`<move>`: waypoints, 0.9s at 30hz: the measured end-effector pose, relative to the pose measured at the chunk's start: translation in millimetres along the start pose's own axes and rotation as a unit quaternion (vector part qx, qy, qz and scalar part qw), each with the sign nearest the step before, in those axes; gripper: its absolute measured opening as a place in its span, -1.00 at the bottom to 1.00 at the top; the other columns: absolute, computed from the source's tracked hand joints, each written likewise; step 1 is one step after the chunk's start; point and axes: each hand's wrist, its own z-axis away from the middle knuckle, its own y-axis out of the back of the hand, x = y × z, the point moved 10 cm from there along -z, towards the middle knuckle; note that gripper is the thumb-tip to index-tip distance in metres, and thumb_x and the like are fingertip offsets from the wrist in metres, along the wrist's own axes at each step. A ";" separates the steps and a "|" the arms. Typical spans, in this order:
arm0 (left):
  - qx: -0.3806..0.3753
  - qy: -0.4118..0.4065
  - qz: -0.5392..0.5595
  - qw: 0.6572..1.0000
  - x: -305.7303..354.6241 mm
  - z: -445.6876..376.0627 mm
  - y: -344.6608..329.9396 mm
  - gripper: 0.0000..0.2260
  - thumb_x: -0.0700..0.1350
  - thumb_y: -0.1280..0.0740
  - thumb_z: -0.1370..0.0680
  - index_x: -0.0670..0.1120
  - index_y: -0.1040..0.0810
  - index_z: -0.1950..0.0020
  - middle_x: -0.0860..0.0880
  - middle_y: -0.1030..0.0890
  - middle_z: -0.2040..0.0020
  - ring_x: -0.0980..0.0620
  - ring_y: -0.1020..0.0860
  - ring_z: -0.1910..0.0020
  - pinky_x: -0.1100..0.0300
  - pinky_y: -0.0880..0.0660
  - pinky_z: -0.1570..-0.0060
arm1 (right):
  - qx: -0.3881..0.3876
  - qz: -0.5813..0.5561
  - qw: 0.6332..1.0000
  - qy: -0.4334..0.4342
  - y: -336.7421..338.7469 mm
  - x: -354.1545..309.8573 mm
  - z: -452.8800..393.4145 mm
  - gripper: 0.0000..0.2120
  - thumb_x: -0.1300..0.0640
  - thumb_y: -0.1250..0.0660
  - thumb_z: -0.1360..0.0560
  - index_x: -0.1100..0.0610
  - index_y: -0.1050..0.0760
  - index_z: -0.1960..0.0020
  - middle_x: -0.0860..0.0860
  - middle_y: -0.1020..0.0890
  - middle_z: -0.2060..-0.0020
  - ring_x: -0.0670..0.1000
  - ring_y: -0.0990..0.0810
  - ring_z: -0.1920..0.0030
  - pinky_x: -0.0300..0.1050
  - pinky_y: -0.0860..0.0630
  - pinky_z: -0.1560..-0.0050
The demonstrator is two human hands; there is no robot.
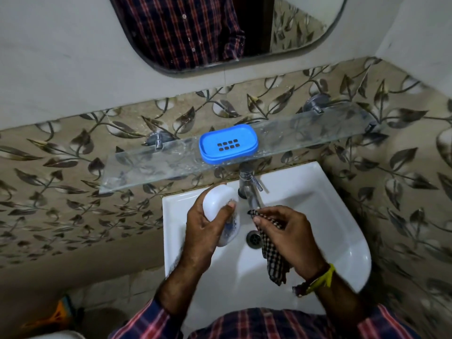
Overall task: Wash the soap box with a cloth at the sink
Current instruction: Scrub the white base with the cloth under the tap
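Observation:
My left hand [205, 226] grips a white oval soap box lid [219, 199] over the left side of the white sink [342, 216], thumb pressed on its top. My right hand [286, 238] pinches a black-and-white checked cloth [272, 255] just below the tap; the cloth hangs down past my wrist. The blue soap box tray [228, 143], with drain slots, lies on the glass shelf [137, 165] above the sink, apart from both hands.
A chrome tap [248, 184] stands at the sink's back centre, with the drain [254, 238] below it between my hands. A mirror [220, 33] hangs on the wall above the shelf. Patterned leaf tiles surround the sink.

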 end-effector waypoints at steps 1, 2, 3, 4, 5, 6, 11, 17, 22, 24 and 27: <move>-0.002 0.001 -0.012 1.000 -1.9 2.6 1.2 -0.70 -0.21 -0.49 -0.51 0.13 -0.63 -0.13 0.18 -0.74 -0.02 0.16 -0.69 0.00 0.21 -0.64 0.01 | 0.006 -0.046 0.998 -0.037 5.6 9.3 -2.7 -0.78 0.06 -0.59 -0.35 0.03 -0.67 0.04 -0.11 -0.75 0.18 -0.13 -0.71 0.12 -0.24 -0.61 0.08; -0.010 0.006 -0.017 1.000 -5.2 5.7 1.4 -0.70 -0.21 -0.50 -0.51 0.11 -0.64 -0.16 0.15 -0.74 -0.05 0.13 -0.69 -0.02 0.18 -0.65 -0.02 | 0.012 -0.095 0.993 -0.069 9.6 17.1 -4.5 -0.77 0.12 -0.60 -0.35 0.06 -0.66 0.03 -0.09 -0.75 0.18 -0.10 -0.72 0.13 -0.25 -0.62 0.15; -0.022 0.008 -0.019 1.000 -9.0 8.6 -0.2 -0.69 -0.19 -0.50 -0.51 0.08 -0.63 -0.20 0.11 -0.73 -0.07 0.10 -0.69 -0.03 0.16 -0.65 -0.01 | 0.018 -0.136 0.986 -0.094 13.1 23.7 -5.3 -0.75 0.19 -0.59 -0.35 0.08 -0.64 0.01 -0.08 -0.75 0.17 -0.07 -0.73 0.14 -0.26 -0.62 0.20; -0.033 0.008 -0.021 0.999 -12.6 11.9 -2.2 -0.68 -0.16 -0.50 -0.50 0.07 -0.62 -0.22 0.11 -0.73 -0.07 0.10 -0.69 -0.03 0.19 -0.65 0.03 | 0.025 -0.162 0.980 -0.114 16.4 29.6 -4.9 -0.75 0.26 -0.58 -0.36 0.11 -0.62 0.01 -0.05 -0.75 0.18 -0.05 -0.73 0.16 -0.24 -0.62 0.22; -0.040 0.008 -0.019 0.999 -15.4 15.0 -3.6 -0.68 -0.11 -0.50 -0.48 0.06 -0.59 -0.22 0.13 -0.72 -0.04 0.13 -0.69 0.00 0.24 -0.64 0.09 | 0.033 -0.177 0.975 -0.129 19.5 35.0 -3.4 -0.76 0.30 -0.55 -0.37 0.13 -0.61 0.01 0.00 -0.75 0.18 -0.02 -0.72 0.18 -0.19 -0.62 0.23; -0.042 0.015 -0.010 0.999 -17.9 17.7 -4.5 -0.67 -0.06 -0.49 -0.46 0.05 -0.57 -0.21 0.15 -0.72 0.00 0.17 -0.69 0.05 0.28 -0.62 0.16 | 0.043 -0.186 0.972 -0.140 22.3 40.5 -1.1 -0.78 0.33 -0.53 -0.39 0.14 -0.60 0.03 0.04 -0.75 0.19 0.00 -0.71 0.20 -0.14 -0.63 0.22; 0.007 0.088 0.070 0.994 -32.4 22.7 6.1 -0.67 0.09 -0.42 -0.44 0.07 -0.47 -0.15 0.05 -0.67 0.07 0.02 -0.64 0.09 0.02 -0.64 0.15 | 0.078 -0.244 0.952 -0.169 28.7 58.8 13.2 -0.93 0.29 -0.47 -0.46 0.19 -0.62 0.08 0.13 -0.72 0.21 0.07 -0.68 0.23 -0.08 -0.64 0.27; 0.078 0.225 0.218 0.946 -61.5 39.3 19.4 -0.62 0.12 -0.30 -0.60 -0.13 -0.65 -0.22 -0.27 -0.68 -0.09 -0.23 -0.63 -0.05 -0.16 -0.60 -0.12 | 0.101 -0.299 0.929 -0.194 29.6 59.5 21.6 -0.84 0.27 -0.43 -0.51 0.32 -0.57 -0.05 0.45 -0.61 -0.03 0.42 -0.60 0.01 0.48 -0.53 -0.09; 0.079 0.340 0.308 0.885 -95.6 61.2 10.0 -0.59 0.17 -0.21 -0.64 -0.09 -0.72 -0.06 -0.07 -0.74 0.13 -0.03 -0.72 0.22 0.15 -0.66 0.34 | 0.083 -0.312 0.922 -0.216 18.6 57.7 25.4 -0.76 0.27 -0.39 -0.53 0.39 -0.52 -0.13 0.47 -0.59 -0.06 0.34 -0.58 0.05 0.47 -0.52 -0.10; 0.060 0.361 0.327 0.871 -106.5 66.7 5.3 -0.56 0.16 -0.17 -0.68 -0.07 -0.76 -0.02 -0.09 -0.73 -0.06 -0.09 -0.69 0.03 0.12 -0.66 0.26 | 0.072 -0.310 0.922 -0.222 13.4 56.7 25.7 -0.76 0.27 -0.38 -0.54 0.40 -0.52 -0.14 0.46 -0.60 -0.05 0.34 -0.58 0.05 0.46 -0.53 -0.09; 0.033 0.377 0.386 0.842 -107.9 72.2 -3.8 -0.54 0.27 -0.14 -0.65 0.00 -0.70 -0.12 -0.16 -0.65 -0.28 -0.23 -0.66 -0.18 -0.01 -0.62 0.08 | 0.055 -0.297 0.928 -0.220 9.2 54.1 24.5 -0.82 0.26 -0.39 -0.54 0.35 -0.56 -0.08 0.34 -0.67 0.07 0.23 -0.66 0.17 0.18 -0.67 0.16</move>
